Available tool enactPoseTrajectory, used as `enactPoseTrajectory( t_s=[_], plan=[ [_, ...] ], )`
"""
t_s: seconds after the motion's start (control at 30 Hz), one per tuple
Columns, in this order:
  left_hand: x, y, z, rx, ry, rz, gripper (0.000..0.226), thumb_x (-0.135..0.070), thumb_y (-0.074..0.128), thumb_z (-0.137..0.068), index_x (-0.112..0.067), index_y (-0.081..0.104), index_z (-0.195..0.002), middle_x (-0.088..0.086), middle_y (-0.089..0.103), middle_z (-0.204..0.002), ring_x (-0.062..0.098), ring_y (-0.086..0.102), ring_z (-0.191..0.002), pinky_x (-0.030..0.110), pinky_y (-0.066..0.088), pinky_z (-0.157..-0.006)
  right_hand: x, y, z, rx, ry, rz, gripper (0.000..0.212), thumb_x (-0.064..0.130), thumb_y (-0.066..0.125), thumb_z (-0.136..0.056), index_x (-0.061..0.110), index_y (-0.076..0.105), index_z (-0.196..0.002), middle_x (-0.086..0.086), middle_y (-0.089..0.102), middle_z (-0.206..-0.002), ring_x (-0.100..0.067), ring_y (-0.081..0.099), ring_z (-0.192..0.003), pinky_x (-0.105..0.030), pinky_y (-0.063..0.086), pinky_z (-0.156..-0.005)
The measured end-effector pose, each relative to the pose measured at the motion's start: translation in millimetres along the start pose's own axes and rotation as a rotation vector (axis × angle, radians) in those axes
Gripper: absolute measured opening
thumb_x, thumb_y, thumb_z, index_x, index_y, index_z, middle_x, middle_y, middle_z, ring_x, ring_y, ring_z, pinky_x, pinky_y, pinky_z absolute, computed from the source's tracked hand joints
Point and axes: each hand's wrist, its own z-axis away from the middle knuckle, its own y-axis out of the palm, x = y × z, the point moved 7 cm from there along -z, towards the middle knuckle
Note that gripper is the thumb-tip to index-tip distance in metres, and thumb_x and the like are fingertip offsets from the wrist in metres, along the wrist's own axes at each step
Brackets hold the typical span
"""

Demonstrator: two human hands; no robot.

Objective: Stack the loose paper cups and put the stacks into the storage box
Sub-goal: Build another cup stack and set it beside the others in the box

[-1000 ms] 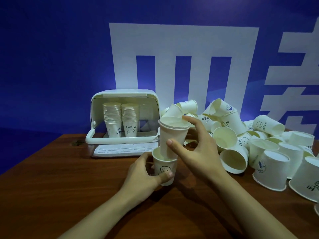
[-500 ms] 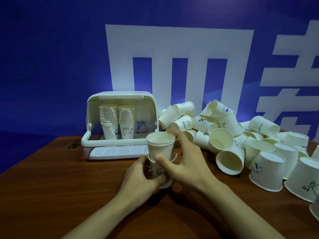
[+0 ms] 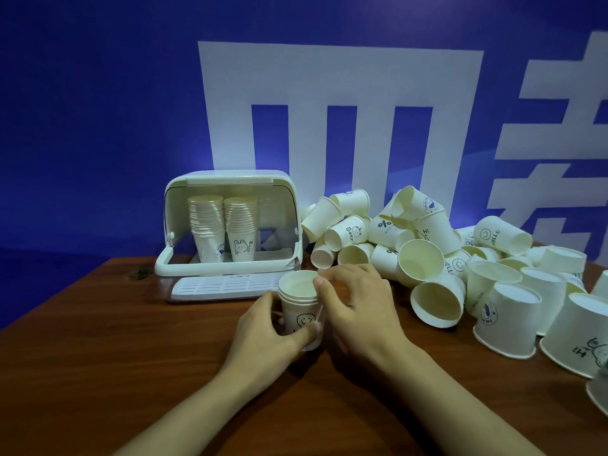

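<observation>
Two tall stacks [image 3: 223, 225] are already standing side by side inside the storage box [image 3: 230, 182], whose lid is sitting flipped up at the far left of the wooden table [image 3: 82, 340]. So a good share is in, but plenty is waiting: a big heap of loose paper cups [image 3: 427, 245] is sprawling across the right side, some lying on their sides, some sitting mouth-down, a few upright.

In the near middle, just in front of the box's slotted tray [image 3: 223, 286], a short new stack [image 3: 301, 307] is taking shape. Several rims are showing, nested closely at the top, and a smiley face is printed on the outer cup. The left hand [image 3: 263, 334] is gripping the stack low around its wall, thumb across the front. The right hand [image 3: 358, 304] is resting with its thumb and a fingertip against the top rim, fingers loosely curved, looking to be seating the upper cup rather than clutching it. By my reckoning this stack is needing many more cups before going in.
</observation>
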Motion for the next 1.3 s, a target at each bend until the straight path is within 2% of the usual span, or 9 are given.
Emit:
enactPoseTrajectory(
  t_s=[0.13, 0.3, 0.53, 0.67, 0.77, 0.83, 0.93, 1.23, 1.3],
  plan=[
    [-1.1, -1.0, 0.6, -0.017, -0.014, -0.001, 0.051, -0.044, 0.090, -0.073, -0.037, 0.063, -0.116, -0.019, 0.072, -0.107, -0.002, 0.067, -0.095, 0.006, 0.048, -0.068, 0.1, -5.0, -2.4, 0.057, -0.018, 0.089, 0.051, 0.064, 0.033, -0.094, 0.039, 0.071, -0.117, 0.026, 0.057, -0.128, -0.004, 0.040, -0.123, -0.038, 0.027, -0.095],
    [-4.0, -0.3, 2.1, 0.010, -0.018, -0.015, 0.050, -0.042, 0.087, -0.076, -0.039, 0.059, -0.117, -0.022, 0.067, -0.111, -0.003, 0.063, -0.098, 0.007, 0.045, -0.067, -25.6, -53.5, -11.3, -0.310, 0.142, 0.349, 0.037, 0.050, 0.046, -0.093, 0.030, 0.077, -0.098, 0.007, 0.055, -0.135, -0.021, 0.029, -0.120, -0.042, 0.023, -0.096],
    [-3.8, 0.4, 1.9, 0.022, -0.038, 0.001, 0.048, -0.045, 0.087, -0.076, -0.040, 0.058, -0.114, -0.021, 0.067, -0.111, -0.001, 0.064, -0.098, 0.012, 0.046, -0.071, -65.7, -36.4, -11.0, 0.039, 0.400, 0.662, 0.035, 0.039, 0.048, -0.093, 0.015, 0.071, -0.104, 0.005, 0.058, -0.126, -0.030, 0.028, -0.128, -0.045, 0.023, -0.092],
    [-3.8, 0.6, 2.5, 0.026, -0.036, -0.003, 0.047, -0.046, 0.086, -0.077, -0.043, 0.055, -0.113, -0.023, 0.065, -0.110, -0.002, 0.063, -0.098, 0.011, 0.046, -0.070, -51.5, -46.7, -17.3, -0.187, 0.227, 0.528, 0.021, 0.035, 0.058, -0.095, 0.021, 0.072, -0.102, 0.009, 0.067, -0.113, -0.026, 0.033, -0.119, -0.044, 0.025, -0.087],
    [-1.9, 1.0, 1.5, 0.019, -0.041, 0.015, 0.049, -0.048, 0.087, -0.075, -0.039, 0.059, -0.115, -0.020, 0.068, -0.113, 0.001, 0.065, -0.099, 0.014, 0.048, -0.074, -19.9, -61.3, -14.1, -0.466, -0.114, 0.246, 0.007, 0.022, 0.067, -0.093, 0.018, 0.071, -0.095, 0.007, 0.071, -0.100, -0.030, 0.046, -0.106, -0.050, 0.040, -0.086],
    [-1.6, 1.3, 1.4, 0.022, -0.039, 0.018, 0.050, -0.047, 0.088, -0.075, -0.038, 0.060, -0.115, -0.019, 0.069, -0.112, 0.001, 0.066, -0.098, 0.012, 0.048, -0.072, 5.4, -63.8, -9.1, -0.536, -0.307, 0.095, 0.004, 0.013, 0.069, -0.091, 0.014, 0.069, -0.095, 0.007, 0.069, -0.095, -0.029, 0.051, -0.098, -0.042, 0.043, -0.087],
    [-2.6, 1.0, 1.4, 0.022, -0.038, 0.024, 0.048, -0.045, 0.089, -0.074, -0.037, 0.061, -0.113, -0.019, 0.070, -0.109, -0.002, 0.066, -0.095, 0.008, 0.048, -0.068, 26.8, -62.8, -4.8, -0.512, -0.368, -0.134, 0.016, 0.010, 0.068, -0.089, 0.012, 0.066, -0.105, 0.007, 0.059, -0.096, -0.018, 0.050, -0.100, -0.030, 0.040, -0.089],
    [-1.0, 2.5, 0.8, 0.014, -0.051, 0.041, 0.043, -0.042, 0.090, -0.074, -0.034, 0.064, -0.107, -0.016, 0.074, -0.100, -0.005, 0.068, -0.086, 0.012, 0.051, -0.070, 43.5, -34.6, -2.1, -0.235, -0.438, -0.222, 0.022, 0.023, 0.057, -0.098, 0.033, 0.062, -0.117, 0.037, 0.050, -0.114, -0.010, 0.050, -0.117, -0.043, 0.043, -0.095],
    [-1.1, 3.3, 1.2, 0.025, -0.047, 0.047, 0.044, -0.041, 0.089, -0.075, -0.035, 0.064, -0.110, -0.016, 0.074, -0.102, -0.005, 0.068, -0.087, 0.013, 0.052, -0.070, 40.4, -31.5, -3.6, -0.231, -0.440, -0.159, 0.025, 0.030, 0.056, -0.098, 0.030, 0.065, -0.121, 0.026, 0.057, -0.125, -0.012, 0.048, -0.122, -0.045, 0.041, -0.098]
  ],
)
